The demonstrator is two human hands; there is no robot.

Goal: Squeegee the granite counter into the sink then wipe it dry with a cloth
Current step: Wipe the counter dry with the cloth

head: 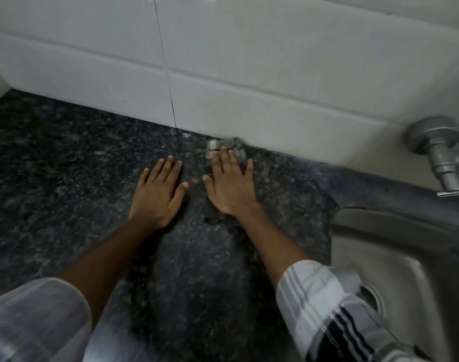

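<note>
Dark speckled granite counter (66,165) fills the middle of the view and looks streaky with wet. My right hand (231,186) lies flat, fingers spread, pressing a dark cloth (224,146) onto the granite close to the wall. A grey-and-white checked corner of the cloth shows past my fingertips, and a dark edge shows below my wrist. My left hand (159,190) rests flat on the bare granite just left of it, holding nothing. The steel sink (374,246) sits at the right edge of the counter. No squeegee is in view.
White wall tiles (249,74) run along the back of the counter. A metal tap (437,150) comes out of the wall above the sink at the far right. My striped sleeve (327,309) hangs over the sink's near corner.
</note>
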